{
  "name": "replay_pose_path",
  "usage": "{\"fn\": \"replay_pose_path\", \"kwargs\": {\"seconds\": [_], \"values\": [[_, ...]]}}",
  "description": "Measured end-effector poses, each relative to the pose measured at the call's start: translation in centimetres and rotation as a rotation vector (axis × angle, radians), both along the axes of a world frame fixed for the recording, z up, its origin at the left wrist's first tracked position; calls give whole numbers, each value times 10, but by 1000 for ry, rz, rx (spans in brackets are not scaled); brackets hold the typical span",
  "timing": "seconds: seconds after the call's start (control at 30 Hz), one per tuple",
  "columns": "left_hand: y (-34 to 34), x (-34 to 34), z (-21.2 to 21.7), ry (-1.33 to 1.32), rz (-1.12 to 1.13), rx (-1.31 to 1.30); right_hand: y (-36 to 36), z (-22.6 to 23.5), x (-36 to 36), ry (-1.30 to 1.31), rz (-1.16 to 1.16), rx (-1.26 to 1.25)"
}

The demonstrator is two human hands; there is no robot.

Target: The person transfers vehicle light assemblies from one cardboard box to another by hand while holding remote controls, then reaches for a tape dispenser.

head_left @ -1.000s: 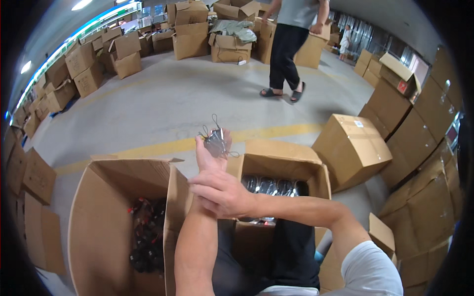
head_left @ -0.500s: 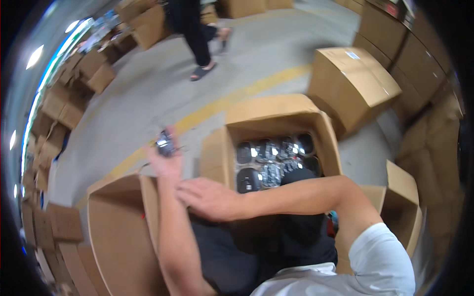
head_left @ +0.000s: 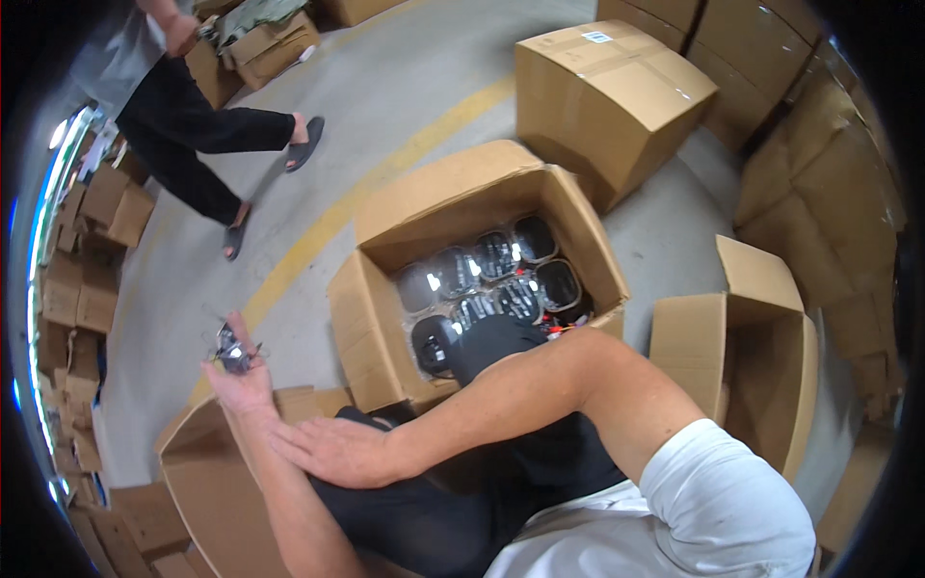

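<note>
My left hand (head_left: pixel 241 385) is raised at the left, its fingers around a small shiny dark object (head_left: pixel 232 354) with thin wire-like strands sticking out; its exact kind is unclear. My right hand (head_left: pixel 332 453) lies across my left forearm near the wrist, fingers stretched out and holding nothing. In front of me stands an open cardboard box (head_left: pixel 443 197) with several dark rounded items (head_left: pixel 436 345) in clear plastic packaging. My knee hides part of its near side.
Below my left arm is another open carton (head_left: pixel 217 482). A third open carton (head_left: pixel 689 337) stands at the right, and a taped carton (head_left: pixel 588 106) beyond the middle box. Stacked cartons line both sides. A person in black trousers (head_left: pixel 178 140) is at the far left.
The view has swung to the right, so the boxes sit further left. The person walking has come nearer on the left. My left hand still holds the dark object; my right remains on my forearm.
</note>
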State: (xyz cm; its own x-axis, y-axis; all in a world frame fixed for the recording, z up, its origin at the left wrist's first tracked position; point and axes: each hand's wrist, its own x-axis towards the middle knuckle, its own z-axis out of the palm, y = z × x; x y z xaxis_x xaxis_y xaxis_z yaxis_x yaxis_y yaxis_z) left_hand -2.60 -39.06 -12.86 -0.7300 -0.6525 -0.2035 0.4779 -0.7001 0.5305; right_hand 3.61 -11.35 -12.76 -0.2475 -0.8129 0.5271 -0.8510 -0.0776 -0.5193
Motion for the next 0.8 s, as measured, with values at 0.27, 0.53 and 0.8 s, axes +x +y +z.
{"fn": "replay_pose_path", "kwargs": {"seconds": [0.27, 0.53, 0.8], "values": [[-8, 3, -1, 25, -68, -20, -20, 5, 1, -33, 16, -69], [-7, 6, 20, -58, -64, 19, -32, 18, 2, -5, 53, -11], [-7, 14, 28, -113, -73, -34, -34, 27, 4, -40, 73, -3]]}}
